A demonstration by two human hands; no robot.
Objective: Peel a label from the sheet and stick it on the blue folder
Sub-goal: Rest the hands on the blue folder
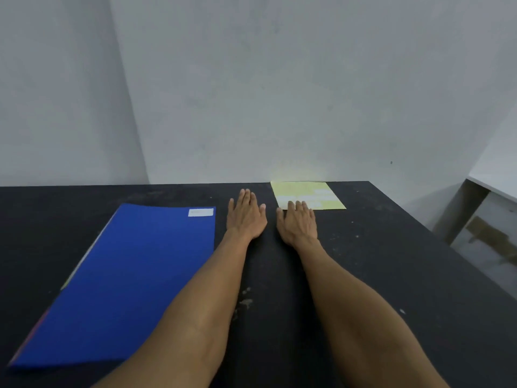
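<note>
- Left hand: flat, palm down on the black table, fingers stretched and nearly together, thumb out to the side; holding nothing, touching only the tabletop.
- Right hand: flat, palm down, fingers straight and close, thumb angled toward the left hand; fingertips overlapping the near edge of the label sheet; gripping nothing.
- Hands side by side, narrow gap between them, not touching each other.
- Label sheet: pale yellow-green with white label patches, lying flat at the far edge of the table, right of centre, against the wall; no readable print.
- Blue folder: closed, flat on the left half of the table, long side running from the near-left corner toward the far edge, just beside the left forearm.
- White label: stuck on the folder's far right corner; faint marks on it, too blurred to read.
- Both forearms bare, stretched forward from the near edge, roughly parallel, converging slightly toward the hands.
- Pale dusty specks on the tabletop between the forearms.
</note>
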